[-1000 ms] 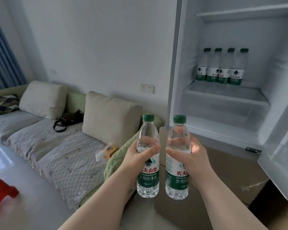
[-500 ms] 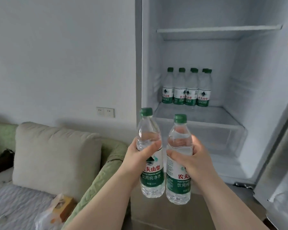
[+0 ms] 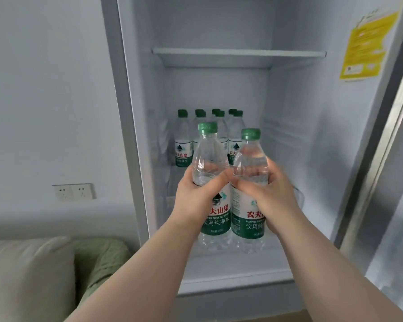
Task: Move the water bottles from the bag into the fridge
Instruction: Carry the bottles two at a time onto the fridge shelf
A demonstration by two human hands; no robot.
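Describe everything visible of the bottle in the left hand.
The left bottle is clear plastic, upright, with a green cap and a green-and-white label bearing red characters. The left hand grips its middle, partly over the label. It hangs before the open fridge, close beside the right bottle.

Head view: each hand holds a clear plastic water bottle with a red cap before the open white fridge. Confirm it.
Not quite: the head view shows green caps, not red. The left hand and right hand each hold a clear plastic water bottle before the open white fridge.
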